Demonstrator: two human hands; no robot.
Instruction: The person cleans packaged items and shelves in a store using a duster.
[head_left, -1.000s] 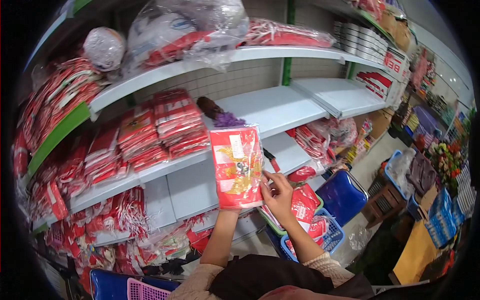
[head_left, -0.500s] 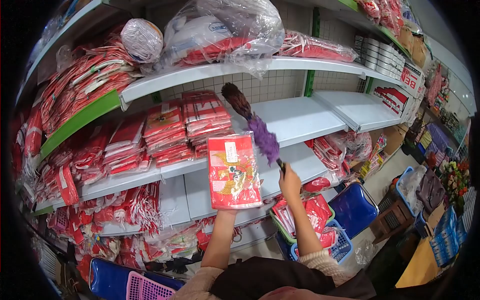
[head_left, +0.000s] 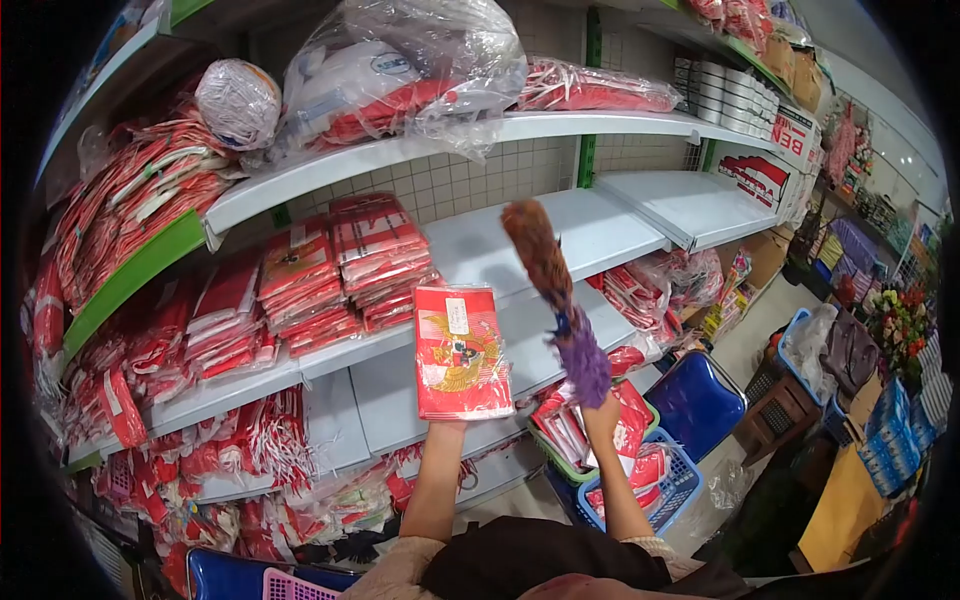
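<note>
My left hand (head_left: 446, 429) holds a stack of red cloth in clear plastic (head_left: 462, 350) from below. A golden bird emblem and a white label show on its front; the package hides most of that hand's fingers. In my right hand (head_left: 603, 413) is a feather duster (head_left: 560, 300), gripped at its lower end. Purple feathers sit nearest the hand and brown ones at the tip, which points up over the middle shelf. The duster is apart from the package, to its right.
Stacks of red packets (head_left: 375, 250) fill the left of the middle shelf (head_left: 560, 225). A big plastic bag (head_left: 430, 70) lies on the upper shelf. Below right are a blue basket (head_left: 683, 480) with red packets, a blue chair (head_left: 703, 400) and a carton (head_left: 755, 180).
The duster has swung right and down, away from the package, with my right hand lower. The package stays in my left hand. The view has shifted slightly to the right.
</note>
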